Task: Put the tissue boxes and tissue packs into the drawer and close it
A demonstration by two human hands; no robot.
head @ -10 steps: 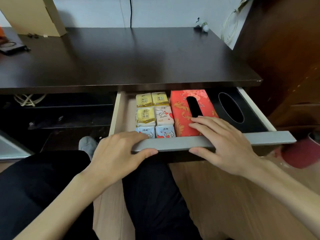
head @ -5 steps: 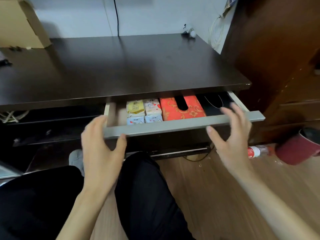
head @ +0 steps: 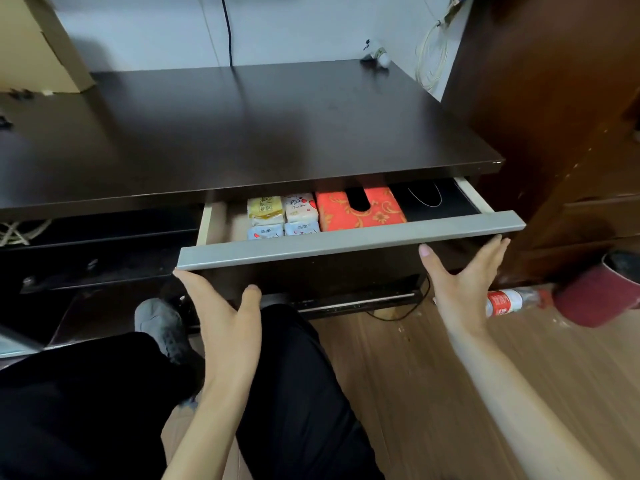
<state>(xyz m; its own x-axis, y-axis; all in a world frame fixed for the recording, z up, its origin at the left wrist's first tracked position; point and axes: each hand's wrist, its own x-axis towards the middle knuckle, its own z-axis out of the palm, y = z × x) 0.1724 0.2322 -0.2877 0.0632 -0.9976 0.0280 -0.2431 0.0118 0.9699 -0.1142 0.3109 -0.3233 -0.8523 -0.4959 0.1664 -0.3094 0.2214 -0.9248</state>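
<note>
Drawer (head: 349, 242) half open at mid-frame, long axis left to right: I count four tissue packs (head: 283, 216), a red tissue box (head: 374, 213), a black tissue box (head: 436, 202). My left hand (head: 225, 313) and right hand (head: 464, 282), fingers spread, grasp nothing, palms against its dark front below the grey handle.

Drawer (head: 349, 242) with a grey front rail sitting partly open under the dark desktop at centre frame. Four small tissue packs (head: 282, 216) lying flat in a two-by-two block at its centre-left: a yellow and a pink-white one behind, two pale blue ones in front. Red tissue box (head: 360, 211) with gold ornament lying flat, touching their right side; black tissue box (head: 436, 202) lying beside it at far right
</note>
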